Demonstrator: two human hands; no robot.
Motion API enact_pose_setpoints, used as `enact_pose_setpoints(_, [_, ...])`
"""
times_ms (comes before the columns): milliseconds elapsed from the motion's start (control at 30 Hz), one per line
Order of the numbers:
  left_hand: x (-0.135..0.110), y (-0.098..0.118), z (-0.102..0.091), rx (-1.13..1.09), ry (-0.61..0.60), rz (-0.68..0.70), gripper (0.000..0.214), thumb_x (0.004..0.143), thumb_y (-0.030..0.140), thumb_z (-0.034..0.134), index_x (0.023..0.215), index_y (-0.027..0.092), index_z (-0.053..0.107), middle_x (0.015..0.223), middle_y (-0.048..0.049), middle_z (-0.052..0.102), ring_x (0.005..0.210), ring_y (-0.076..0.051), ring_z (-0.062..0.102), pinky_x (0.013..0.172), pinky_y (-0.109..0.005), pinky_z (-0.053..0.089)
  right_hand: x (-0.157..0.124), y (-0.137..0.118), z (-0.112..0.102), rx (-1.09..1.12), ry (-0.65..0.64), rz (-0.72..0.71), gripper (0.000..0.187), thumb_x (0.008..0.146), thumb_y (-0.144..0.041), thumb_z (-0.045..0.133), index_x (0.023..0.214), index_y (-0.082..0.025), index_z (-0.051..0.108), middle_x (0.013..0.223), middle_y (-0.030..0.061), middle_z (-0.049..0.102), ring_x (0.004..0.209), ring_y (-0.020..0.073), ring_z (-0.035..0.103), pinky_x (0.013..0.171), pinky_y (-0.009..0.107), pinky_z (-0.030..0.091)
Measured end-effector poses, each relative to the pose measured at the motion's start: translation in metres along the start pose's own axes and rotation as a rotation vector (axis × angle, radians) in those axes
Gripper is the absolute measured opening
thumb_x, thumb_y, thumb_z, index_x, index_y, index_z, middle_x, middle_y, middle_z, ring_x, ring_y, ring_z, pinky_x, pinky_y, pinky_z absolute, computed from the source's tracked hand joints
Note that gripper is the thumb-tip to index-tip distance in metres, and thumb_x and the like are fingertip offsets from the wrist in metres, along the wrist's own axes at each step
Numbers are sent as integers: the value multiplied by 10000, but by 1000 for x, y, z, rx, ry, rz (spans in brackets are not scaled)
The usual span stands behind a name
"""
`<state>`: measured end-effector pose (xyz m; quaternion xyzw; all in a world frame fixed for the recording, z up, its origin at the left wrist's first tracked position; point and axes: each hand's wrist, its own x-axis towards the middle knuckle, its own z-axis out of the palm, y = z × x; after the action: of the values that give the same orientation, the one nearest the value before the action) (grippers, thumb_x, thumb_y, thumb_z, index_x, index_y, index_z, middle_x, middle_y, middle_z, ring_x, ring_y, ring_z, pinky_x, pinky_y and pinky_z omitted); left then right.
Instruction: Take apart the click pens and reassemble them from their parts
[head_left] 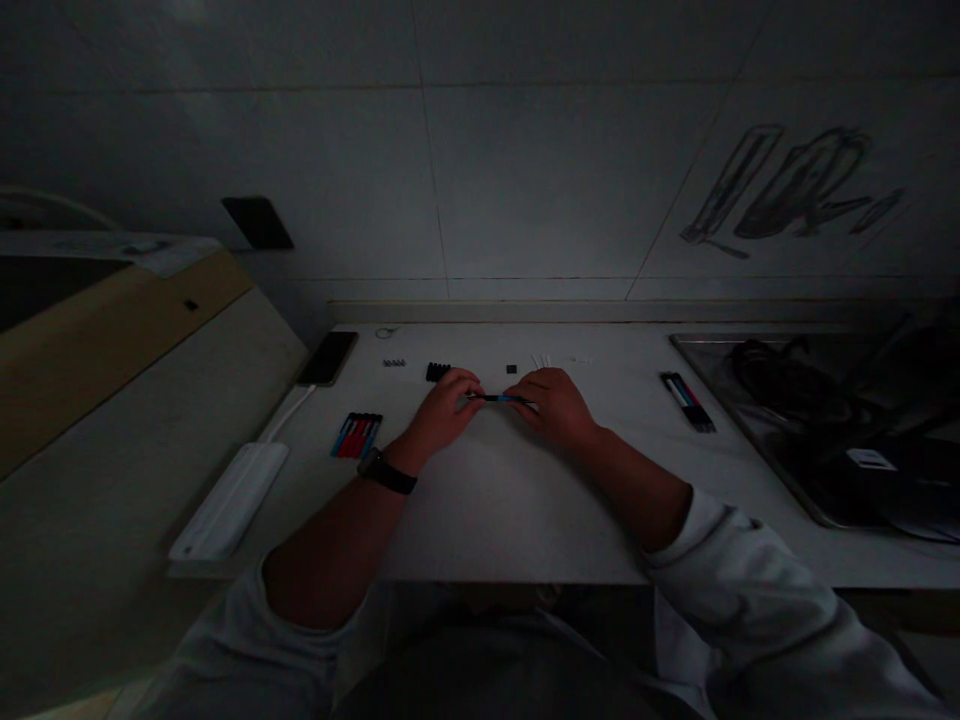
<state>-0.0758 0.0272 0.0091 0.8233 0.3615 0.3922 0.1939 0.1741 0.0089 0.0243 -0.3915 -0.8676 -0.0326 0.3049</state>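
Observation:
A slim pen [501,398], blue and black, lies level between my hands above the white table. My left hand [448,405], with a dark watch on its wrist, pinches the left end. The right end is pinched by my right hand [553,402]. The fingers cover both tips. Just behind my left hand is a group of small black parts [437,372]. A small black square piece [511,369] lies beyond the pen, and thin white sticks [541,360] lie behind my right hand. Several red, blue and black pen barrels [356,436] lie left of my left hand.
Small spring-like parts [394,363] and tiny pale pieces [580,360] lie along the back. Several pens [687,402] lie at right, beside a metal tray or sink [757,460] holding dark objects. At left are a phone [330,358] and a white cabled device [231,500].

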Motion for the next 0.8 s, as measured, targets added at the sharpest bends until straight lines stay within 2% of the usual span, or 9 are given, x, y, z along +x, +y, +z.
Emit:
enact_pose_setpoints(233, [1,-3,0,36,73,-12,68,930,163,677,979,201,651,1086,-57,609,1055,-199,617,974,-402,538,-1,8,-1,20,-2,71,230,986,-381,650,1105,-236,782,1000,87,775,944,263,690,898,414,450])
enact_pose_setpoints(333, [2,-4,-2,33,132,-50,87,923,155,670,991,205,647,1080,-61,608,1003,-193,619,943,-397,555,0,14,-5,121,37,135,204,954,-370,681,1072,-234,778,991,81,774,925,256,691,897,414,473])
enact_pose_setpoints(400, [2,-5,-3,29,150,-65,95,923,152,661,1001,205,644,1082,-62,604,988,-188,617,940,-394,557,2,17,-7,258,65,200,181,926,-369,705,1032,-244,780,989,71,773,920,244,693,898,409,495])
enact_pose_setpoints(500, [2,-4,-3,14,144,-67,89,927,159,654,1003,203,642,1079,-64,601,991,-188,617,944,-394,554,5,18,-5,579,99,370,207,850,-408,767,981,-249,773,976,53,768,910,230,702,882,395,535])
enact_pose_setpoints(633, [0,0,-1,-9,60,-30,136,925,276,708,1034,214,657,1124,-73,607,1061,-211,620,979,-412,536,9,16,0,1004,173,566,300,779,-456,821,988,-252,754,967,28,749,902,203,695,889,390,565])
enact_pose_setpoints(800, [-2,5,-1,-28,22,-147,269,1006,386,590,1206,209,615,1205,-91,614,1000,-197,635,957,-413,528,10,20,-3,1234,298,695,401,774,-488,814,1090,-265,708,1029,25,707,922,190,699,886,413,606])
